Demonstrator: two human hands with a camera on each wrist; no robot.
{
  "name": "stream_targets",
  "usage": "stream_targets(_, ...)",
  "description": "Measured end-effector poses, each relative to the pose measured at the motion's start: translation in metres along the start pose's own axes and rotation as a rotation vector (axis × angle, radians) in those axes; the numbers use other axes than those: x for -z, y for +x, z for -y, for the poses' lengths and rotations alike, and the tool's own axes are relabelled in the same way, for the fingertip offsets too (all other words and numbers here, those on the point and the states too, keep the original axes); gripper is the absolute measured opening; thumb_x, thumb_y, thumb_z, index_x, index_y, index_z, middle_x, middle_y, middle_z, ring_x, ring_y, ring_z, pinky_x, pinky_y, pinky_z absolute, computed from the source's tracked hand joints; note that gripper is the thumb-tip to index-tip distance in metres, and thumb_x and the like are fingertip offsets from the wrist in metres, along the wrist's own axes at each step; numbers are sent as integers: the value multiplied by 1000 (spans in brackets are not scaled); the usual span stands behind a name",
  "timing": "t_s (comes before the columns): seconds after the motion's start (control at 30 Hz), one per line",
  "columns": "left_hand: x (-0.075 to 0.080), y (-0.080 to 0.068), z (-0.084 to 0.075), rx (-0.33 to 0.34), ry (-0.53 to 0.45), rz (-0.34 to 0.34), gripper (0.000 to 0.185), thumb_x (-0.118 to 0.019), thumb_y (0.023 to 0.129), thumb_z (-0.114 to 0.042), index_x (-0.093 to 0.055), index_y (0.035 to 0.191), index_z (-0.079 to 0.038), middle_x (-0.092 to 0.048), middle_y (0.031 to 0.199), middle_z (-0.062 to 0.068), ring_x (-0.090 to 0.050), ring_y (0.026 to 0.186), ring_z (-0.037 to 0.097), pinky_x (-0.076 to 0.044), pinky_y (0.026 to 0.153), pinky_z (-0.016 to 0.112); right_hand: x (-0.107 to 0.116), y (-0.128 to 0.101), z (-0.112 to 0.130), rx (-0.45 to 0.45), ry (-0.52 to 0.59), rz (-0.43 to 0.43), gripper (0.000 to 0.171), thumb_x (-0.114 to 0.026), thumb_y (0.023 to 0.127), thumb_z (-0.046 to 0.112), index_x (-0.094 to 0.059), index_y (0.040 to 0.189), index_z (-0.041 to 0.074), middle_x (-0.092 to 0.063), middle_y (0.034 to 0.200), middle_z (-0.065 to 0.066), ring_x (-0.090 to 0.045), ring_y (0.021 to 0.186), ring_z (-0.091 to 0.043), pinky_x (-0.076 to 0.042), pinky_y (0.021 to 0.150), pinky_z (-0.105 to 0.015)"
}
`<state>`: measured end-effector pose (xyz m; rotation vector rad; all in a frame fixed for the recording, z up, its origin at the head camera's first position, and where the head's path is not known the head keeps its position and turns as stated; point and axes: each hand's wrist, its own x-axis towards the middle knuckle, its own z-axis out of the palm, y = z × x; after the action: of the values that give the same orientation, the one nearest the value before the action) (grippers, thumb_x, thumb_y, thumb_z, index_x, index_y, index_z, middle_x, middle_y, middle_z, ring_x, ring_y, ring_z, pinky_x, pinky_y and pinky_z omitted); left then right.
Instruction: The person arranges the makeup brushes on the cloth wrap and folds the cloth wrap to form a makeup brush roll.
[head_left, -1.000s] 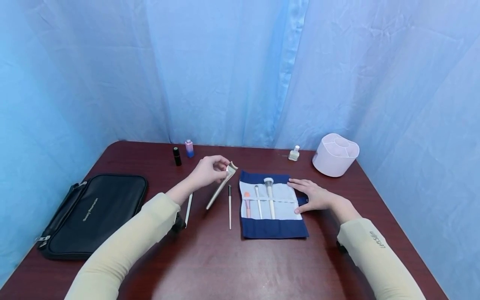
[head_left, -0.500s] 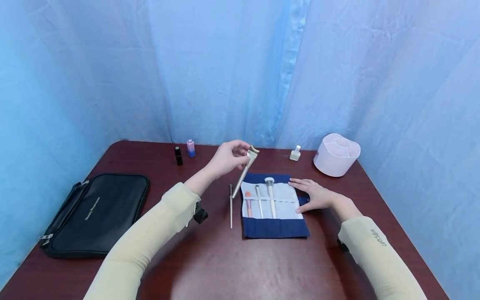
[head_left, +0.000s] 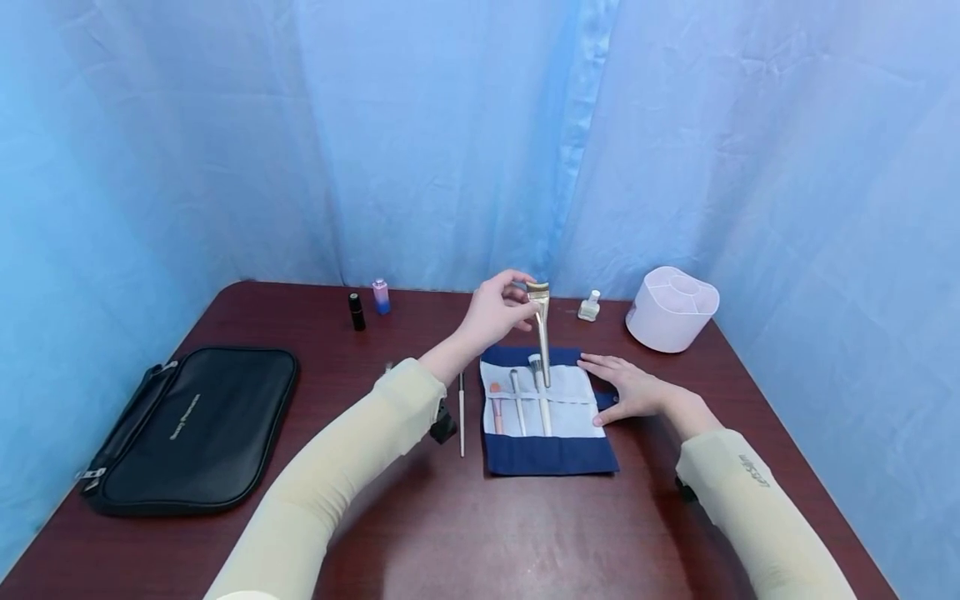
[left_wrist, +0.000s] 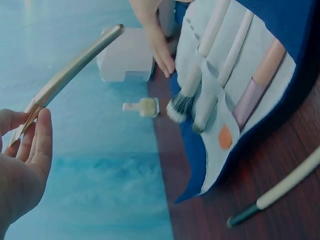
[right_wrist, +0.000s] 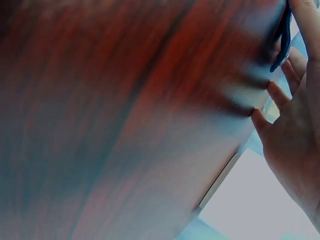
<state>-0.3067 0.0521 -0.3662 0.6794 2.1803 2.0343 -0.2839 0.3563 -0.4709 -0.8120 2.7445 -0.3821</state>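
Blue curtains behind a dark red table point(head_left: 465, 533). Head view: left hand point(head_left: 495, 312) at centre frame, pinching gold brush point(head_left: 542, 337) by its top, long axis vertical, handle tip just above blue roll point(head_left: 547, 454); right hand point(head_left: 626, 392) flat on roll's right edge, fingers spread. Left wrist view: brush point(left_wrist: 70, 72) slanting across upper left, slim, metallic. Right wrist view: blurred table, fingers straight.

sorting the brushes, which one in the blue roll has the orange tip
The leftmost brush in the blue roll: short, pinkish handle, orange tip. The other two are white with pale bristles.
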Motion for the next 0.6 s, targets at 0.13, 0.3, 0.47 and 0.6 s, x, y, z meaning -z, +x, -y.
stream_targets(0.13,-12,5,5,-34,18,-11,31,-64,88,-5,-57,118,-9,-62,93,16,-66,86,37,-57,62,30,1,1,0,2,-1,0,108,-70,66,69,-29,149,15,-24,155,-12,-23,138,-35,-22,107,-62)
stream_targets(0.3,-27,10,21,-52,33,-53,30,-64,88,-6,-56,117,-9,-63,90,11,-68,79,28,-57,65,34,2,2,1,0,3,13,108,-70,67,69,-28,150,14,-24,154,-13,-23,138,-35,-21,107,-62)
stream_targets(0.47,-36,15,44,-52,72,-98,29,-65,88,-7,-56,116,-10,-63,89,8,-67,82,30,-57,66,34,2,2,4,-5,7,29,108,-69,67,69,-27,150,14,-23,155,-13,-22,139,-36,-21,108,-61)
stream_targets(0.6,-36,18,58,-55,117,-140,28,-66,88,-7,-57,114,-9,-65,90,8,-68,81,29,-57,64,31,2,2,7,-16,7,25,108,-69,67,68,-28,150,14,-23,155,-12,-22,139,-36,-21,107,-62)
